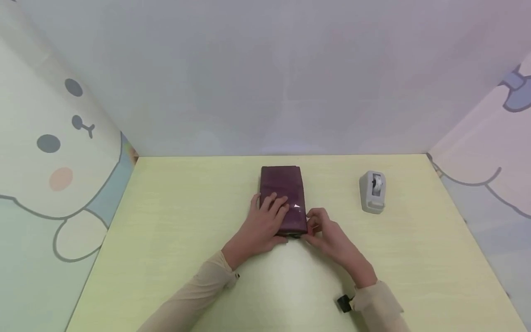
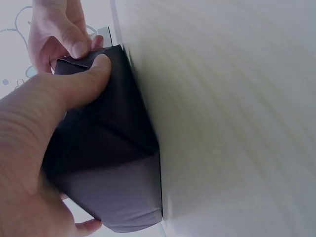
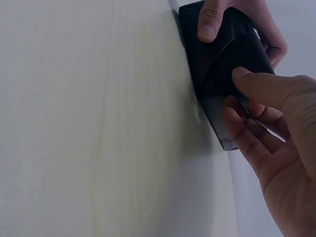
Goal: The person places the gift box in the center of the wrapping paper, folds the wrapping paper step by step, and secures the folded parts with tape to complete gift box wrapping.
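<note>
A box wrapped in glossy dark purple paper (image 1: 282,180) lies on the table. My left hand (image 1: 262,227) holds it at the near left, fingers spread over the top and thumb against the near end. In the left wrist view, that thumb (image 2: 94,81) presses on the folded end paper (image 2: 121,103), where a slanting crease shows. My right hand (image 1: 332,237) is at the near right corner. The right wrist view shows its thumb (image 3: 256,86) on the end face and its other fingers bent at the side, pinching the corner; part of the paper there is hidden.
A grey tape dispenser (image 1: 373,203) with a roll of tape stands to the right of the box on the pale yellow table (image 1: 186,198). A plain wall (image 1: 265,92) rises behind, with cartoon-printed panels on both sides. A small black device (image 1: 344,303) hangs at the right sleeve.
</note>
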`<state>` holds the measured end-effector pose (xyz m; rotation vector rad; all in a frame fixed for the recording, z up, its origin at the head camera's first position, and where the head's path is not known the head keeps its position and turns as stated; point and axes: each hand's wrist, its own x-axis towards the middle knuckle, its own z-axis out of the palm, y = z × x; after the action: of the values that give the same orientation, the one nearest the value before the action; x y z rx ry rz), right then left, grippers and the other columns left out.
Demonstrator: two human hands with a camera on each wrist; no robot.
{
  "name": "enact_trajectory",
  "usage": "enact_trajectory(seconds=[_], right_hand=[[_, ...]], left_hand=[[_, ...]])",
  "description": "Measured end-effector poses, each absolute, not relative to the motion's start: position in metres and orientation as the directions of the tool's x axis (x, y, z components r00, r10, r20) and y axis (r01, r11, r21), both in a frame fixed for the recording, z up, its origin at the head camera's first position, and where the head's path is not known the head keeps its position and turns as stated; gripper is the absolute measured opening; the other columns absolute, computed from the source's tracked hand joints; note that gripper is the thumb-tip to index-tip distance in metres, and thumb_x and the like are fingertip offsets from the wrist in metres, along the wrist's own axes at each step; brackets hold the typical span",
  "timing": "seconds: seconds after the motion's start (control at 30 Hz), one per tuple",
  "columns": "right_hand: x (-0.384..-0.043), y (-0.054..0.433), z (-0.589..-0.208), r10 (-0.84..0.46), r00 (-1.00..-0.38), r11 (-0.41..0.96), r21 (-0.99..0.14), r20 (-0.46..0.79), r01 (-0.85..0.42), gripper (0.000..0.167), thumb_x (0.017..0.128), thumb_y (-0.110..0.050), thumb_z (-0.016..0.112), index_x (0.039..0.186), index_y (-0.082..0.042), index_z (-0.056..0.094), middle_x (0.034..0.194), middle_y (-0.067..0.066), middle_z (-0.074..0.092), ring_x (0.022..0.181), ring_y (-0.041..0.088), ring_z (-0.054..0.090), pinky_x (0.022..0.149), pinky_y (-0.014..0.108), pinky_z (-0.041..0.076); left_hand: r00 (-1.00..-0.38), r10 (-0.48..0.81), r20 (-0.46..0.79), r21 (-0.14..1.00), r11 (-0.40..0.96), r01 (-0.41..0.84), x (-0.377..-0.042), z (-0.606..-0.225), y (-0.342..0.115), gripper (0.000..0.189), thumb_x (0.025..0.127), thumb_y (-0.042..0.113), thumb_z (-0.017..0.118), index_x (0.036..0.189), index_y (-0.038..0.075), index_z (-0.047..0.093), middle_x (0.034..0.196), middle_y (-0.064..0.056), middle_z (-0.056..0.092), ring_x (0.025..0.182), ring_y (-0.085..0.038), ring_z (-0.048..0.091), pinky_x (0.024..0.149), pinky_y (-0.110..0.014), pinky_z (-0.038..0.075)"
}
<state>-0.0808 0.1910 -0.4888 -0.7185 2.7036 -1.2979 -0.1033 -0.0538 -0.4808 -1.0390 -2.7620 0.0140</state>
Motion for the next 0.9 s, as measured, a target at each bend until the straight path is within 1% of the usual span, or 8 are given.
enact_trajectory(seconds=[0.17, 0.27, 0.4, 0.5, 0.6, 0.7, 0.8, 0.9], right_hand=[[-0.084, 0.187, -0.487, -0.428, -0.897, 0.56, -0.746, 0.111, -0.36, 0.063, 0.083, 0.002, 0.084, 0.125, -0.008, 0.038, 0.081, -0.006, 0.063, 0.074, 0.002, 0.063, 0.068, 0.025, 0.055], [-0.084, 0.185, -0.489, -0.406, -0.908, 0.575, -0.744, 0.103, -0.341, 0.064, 0.083, 0.001, 0.085, 0.124, -0.007, 0.037, 0.08, -0.004, 0.064, 0.072, 0.001, 0.061, 0.066, 0.023, 0.054], [-0.078, 0.182, -0.494, -0.362, -0.931, 0.586, -0.765, 0.047, -0.267, 0.067, 0.083, -0.005, 0.086, 0.127, -0.008, 0.035, 0.089, 0.001, 0.07, 0.076, 0.005, 0.065, 0.071, 0.025, 0.056], [-0.074, 0.176, -0.498, -0.338, -0.941, 0.614, -0.752, 0.027, -0.242, 0.073, 0.082, -0.008, 0.087, 0.131, -0.009, 0.033, 0.094, 0.004, 0.071, 0.077, 0.008, 0.063, 0.072, 0.025, 0.055], [-0.073, 0.17, -0.501, -0.315, -0.946, 0.671, -0.689, 0.069, -0.274, 0.073, 0.084, -0.008, 0.086, 0.133, -0.006, 0.032, 0.091, 0.005, 0.069, 0.072, 0.008, 0.056, 0.066, 0.024, 0.049], [-0.073, 0.166, -0.502, -0.293, -0.951, 0.715, -0.637, 0.101, -0.288, 0.068, 0.086, -0.006, 0.084, 0.132, -0.005, 0.033, 0.084, 0.004, 0.069, 0.066, 0.006, 0.051, 0.061, 0.023, 0.044], [-0.072, 0.166, -0.499, -0.275, -0.957, 0.726, -0.633, 0.088, -0.267, 0.068, 0.086, -0.006, 0.084, 0.133, -0.006, 0.034, 0.083, 0.003, 0.072, 0.064, 0.005, 0.051, 0.061, 0.022, 0.044], [-0.071, 0.168, -0.494, -0.283, -0.956, 0.731, -0.626, 0.083, -0.27, 0.067, 0.087, -0.006, 0.083, 0.134, -0.006, 0.036, 0.078, -0.001, 0.071, 0.062, 0.004, 0.051, 0.059, 0.022, 0.044]], left_hand=[[-0.742, 0.643, 0.188, -0.124, 0.765, 0.632, -0.103, -0.481, -0.048, 0.085, 0.083, 0.072, 0.073, 0.144, 0.015, 0.055, 0.155, -0.006, 0.05, 0.141, -0.032, 0.046, 0.114, -0.065, 0.036], [-0.743, 0.64, 0.198, -0.142, 0.768, 0.624, -0.102, -0.482, -0.046, 0.081, 0.085, 0.071, 0.071, 0.142, 0.015, 0.057, 0.154, -0.006, 0.052, 0.139, -0.032, 0.048, 0.113, -0.065, 0.038], [-0.744, 0.638, 0.199, -0.147, 0.77, 0.621, -0.102, -0.482, -0.045, 0.076, 0.087, 0.069, 0.068, 0.141, 0.016, 0.059, 0.154, -0.006, 0.053, 0.139, -0.032, 0.048, 0.113, -0.065, 0.038], [-0.744, 0.639, 0.193, -0.145, 0.769, 0.623, -0.102, -0.483, -0.047, 0.076, 0.088, 0.068, 0.068, 0.141, 0.016, 0.058, 0.154, -0.006, 0.053, 0.14, -0.032, 0.048, 0.113, -0.066, 0.038], [-0.74, 0.643, 0.196, -0.143, 0.765, 0.628, -0.102, -0.483, -0.048, 0.076, 0.089, 0.068, 0.067, 0.142, 0.015, 0.058, 0.155, -0.006, 0.053, 0.14, -0.033, 0.048, 0.113, -0.066, 0.038], [-0.734, 0.649, 0.202, -0.143, 0.761, 0.633, -0.102, -0.483, -0.05, 0.075, 0.091, 0.068, 0.066, 0.143, 0.015, 0.057, 0.155, -0.006, 0.053, 0.141, -0.033, 0.048, 0.113, -0.065, 0.039], [-0.727, 0.657, 0.2, -0.14, 0.753, 0.642, -0.103, -0.484, -0.052, 0.076, 0.092, 0.069, 0.064, 0.145, 0.014, 0.057, 0.156, -0.006, 0.052, 0.142, -0.033, 0.047, 0.113, -0.065, 0.04], [-0.725, 0.66, 0.197, -0.129, 0.75, 0.648, -0.103, -0.484, -0.053, 0.078, 0.093, 0.069, 0.062, 0.146, 0.013, 0.055, 0.157, -0.007, 0.05, 0.143, -0.034, 0.046, 0.113, -0.064, 0.04]])
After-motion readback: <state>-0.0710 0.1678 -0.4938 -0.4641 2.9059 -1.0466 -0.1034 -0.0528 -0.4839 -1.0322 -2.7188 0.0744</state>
